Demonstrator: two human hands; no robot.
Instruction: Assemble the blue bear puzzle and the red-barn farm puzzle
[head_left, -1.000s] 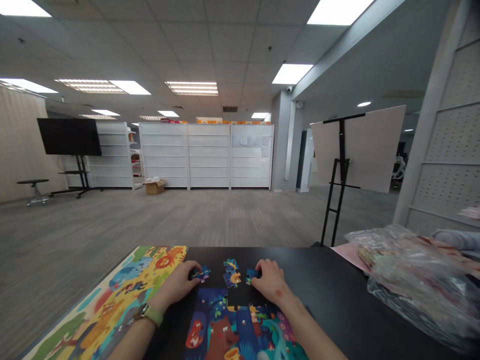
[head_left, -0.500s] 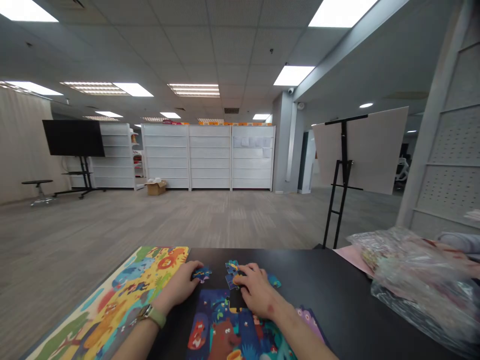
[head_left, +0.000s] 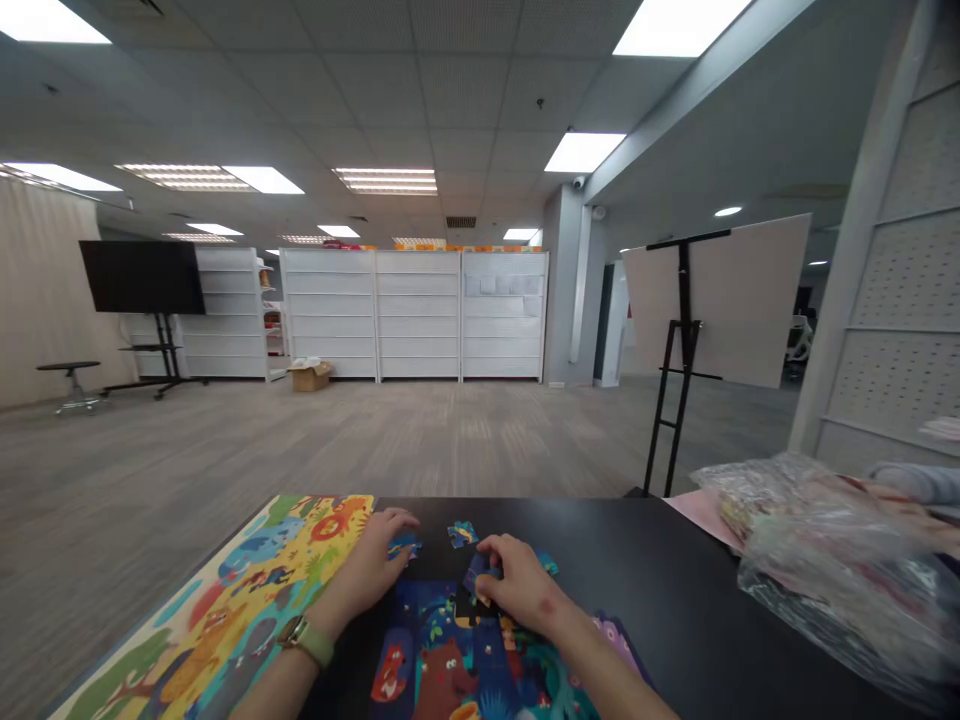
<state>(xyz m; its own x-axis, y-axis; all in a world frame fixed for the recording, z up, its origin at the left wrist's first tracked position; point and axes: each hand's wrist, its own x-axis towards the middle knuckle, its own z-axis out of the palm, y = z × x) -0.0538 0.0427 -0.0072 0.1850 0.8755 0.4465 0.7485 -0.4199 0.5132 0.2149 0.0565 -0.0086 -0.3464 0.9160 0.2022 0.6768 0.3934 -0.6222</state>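
My right hand (head_left: 517,582) pinches a dark blue puzzle piece (head_left: 474,572) between thumb and fingers, just above a gap at the top of the partly joined jigsaw puzzle (head_left: 427,650). The puzzle shows a brown bear and a red animal on dark blue. My left hand (head_left: 379,550), wearing a watch with a green band (head_left: 307,638), has its fingers apart over another blue puzzle piece (head_left: 405,545); whether it touches the piece I cannot tell. A loose puzzle piece (head_left: 463,534) lies between the hands. One more piece (head_left: 547,563) shows partly behind my right hand.
On the table's left lies a bright animal picture board (head_left: 277,570). Clear plastic bags (head_left: 832,570) are heaped at the right side. Beyond the black table (head_left: 600,530) stand an easel with a board (head_left: 682,350), white shelves (head_left: 420,315) and a screen on a stand (head_left: 142,277).
My right hand has picked up a piece from beside the loose one and drawn it toward the puzzle's gap. My left hand has shifted slightly over its piece.
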